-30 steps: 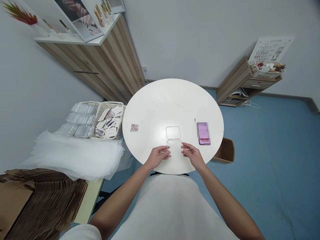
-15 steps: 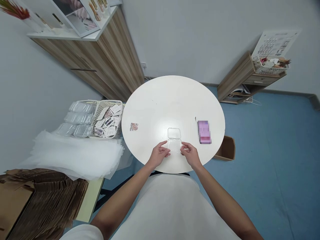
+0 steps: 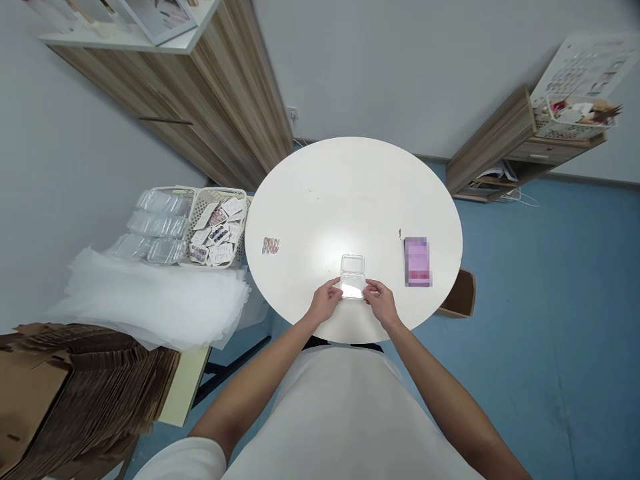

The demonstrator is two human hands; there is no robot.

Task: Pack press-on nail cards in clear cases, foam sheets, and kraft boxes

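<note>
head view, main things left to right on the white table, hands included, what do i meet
small cluster of reddish pieces → left hand → open clear case → right hand → purple rectangular item, its face pixelated

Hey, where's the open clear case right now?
In the head view, the clear case is toward the near edge of the white table, between the left hand and the right hand.

This looks like a small packing workroom. Stacked brown cardboard (image 3: 115,387), clear plastic boxes (image 3: 159,224) and a basket (image 3: 241,248) of printed cards (image 3: 221,254) stand left of a round white surface (image 3: 350,180).
</note>
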